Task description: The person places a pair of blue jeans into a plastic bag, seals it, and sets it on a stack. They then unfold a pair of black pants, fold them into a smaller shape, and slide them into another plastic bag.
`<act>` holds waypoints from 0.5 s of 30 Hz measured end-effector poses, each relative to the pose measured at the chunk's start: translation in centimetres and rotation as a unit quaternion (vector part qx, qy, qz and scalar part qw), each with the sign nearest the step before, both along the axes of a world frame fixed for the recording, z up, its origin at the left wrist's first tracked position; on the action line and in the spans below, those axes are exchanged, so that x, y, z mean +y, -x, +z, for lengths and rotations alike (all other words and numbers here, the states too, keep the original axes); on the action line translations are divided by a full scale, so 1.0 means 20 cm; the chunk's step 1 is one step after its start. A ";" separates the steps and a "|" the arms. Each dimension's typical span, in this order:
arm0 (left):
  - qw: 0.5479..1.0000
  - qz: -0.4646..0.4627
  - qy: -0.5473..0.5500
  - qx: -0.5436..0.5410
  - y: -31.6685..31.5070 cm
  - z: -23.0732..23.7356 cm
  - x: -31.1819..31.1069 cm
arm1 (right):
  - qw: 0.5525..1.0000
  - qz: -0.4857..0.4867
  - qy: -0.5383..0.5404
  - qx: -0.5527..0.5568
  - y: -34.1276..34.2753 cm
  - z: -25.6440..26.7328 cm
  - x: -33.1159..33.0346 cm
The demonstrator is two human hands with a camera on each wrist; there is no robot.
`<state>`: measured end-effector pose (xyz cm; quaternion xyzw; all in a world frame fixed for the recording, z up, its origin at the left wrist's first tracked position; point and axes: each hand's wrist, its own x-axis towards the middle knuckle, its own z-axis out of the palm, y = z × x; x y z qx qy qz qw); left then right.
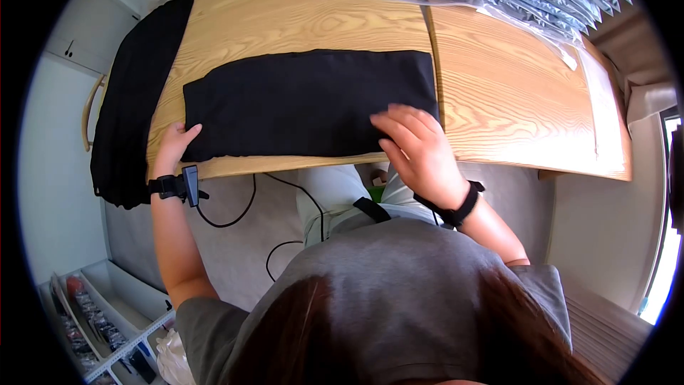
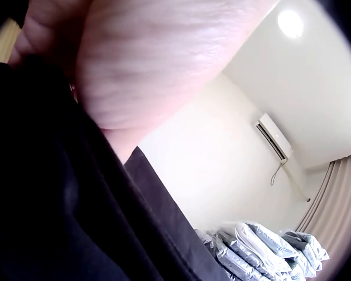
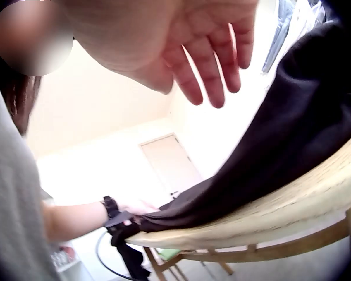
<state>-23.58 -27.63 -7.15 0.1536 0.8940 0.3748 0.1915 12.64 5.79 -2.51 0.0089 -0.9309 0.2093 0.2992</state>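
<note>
Head view: black cloth (image 1: 299, 103) flat on worktop (image 1: 499, 71), along near edge, just left of seam (image 1: 432, 36). Long axis left to right, roughly parallel to near edge; narrower-looking end to the left, broader end by the seam. Left hand (image 1: 177, 144) at left end, thumb at cloth's edge; cannot tell whether pinching or merely resting. Right hand (image 1: 417, 146) over near right corner, empty, fingertips blurred. Probably mid-smoothing; next move likely calls for steadying left end, pressing right end flat.

Left wrist view: mostly base of left hand beside dark fabric; fingertips hidden, grip no clearer.

Right wrist view: right hand released, fingers loosely extended, apart from cloth. Left hand at cloth's opposite end; long axis toward it.
</note>
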 end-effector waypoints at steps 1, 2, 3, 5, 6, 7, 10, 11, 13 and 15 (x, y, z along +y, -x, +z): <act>0.999 -0.011 0.045 0.020 -0.02 0.04 0.02 | 0.995 -0.062 -0.061 -0.048 0.02 -0.04 0.00; 0.995 -0.021 0.089 0.044 -0.03 0.08 0.04 | 0.980 -0.125 -0.121 -0.091 0.05 -0.08 0.00; 0.995 -0.014 0.089 0.030 -0.05 0.10 0.05 | 0.967 -0.163 -0.129 -0.147 0.04 -0.19 0.02; 0.993 -0.008 0.118 0.014 -0.09 0.16 0.09 | 0.951 -0.196 -0.148 -0.188 0.03 -0.26 0.05; 0.991 0.001 0.136 0.009 -0.12 0.19 0.11 | 0.950 -0.199 -0.142 -0.194 0.03 -0.27 0.05; 0.990 0.005 0.138 0.011 -0.15 0.20 0.11 | 0.948 -0.200 -0.147 -0.198 0.03 -0.27 0.06; 0.996 0.044 0.002 -0.080 -0.20 0.23 0.07 | 0.946 -0.201 -0.157 -0.199 0.03 -0.27 0.06; 0.992 0.062 -0.013 -0.105 -0.20 0.24 0.05 | 0.947 -0.199 -0.162 -0.194 0.03 -0.27 0.06; 0.988 0.010 -0.075 -0.137 -0.16 0.18 -0.04 | 0.951 -0.181 -0.156 -0.194 0.03 -0.27 0.08; 0.981 0.018 -0.118 -0.154 -0.19 0.17 -0.13 | 0.962 -0.138 -0.151 -0.183 0.02 -0.26 0.11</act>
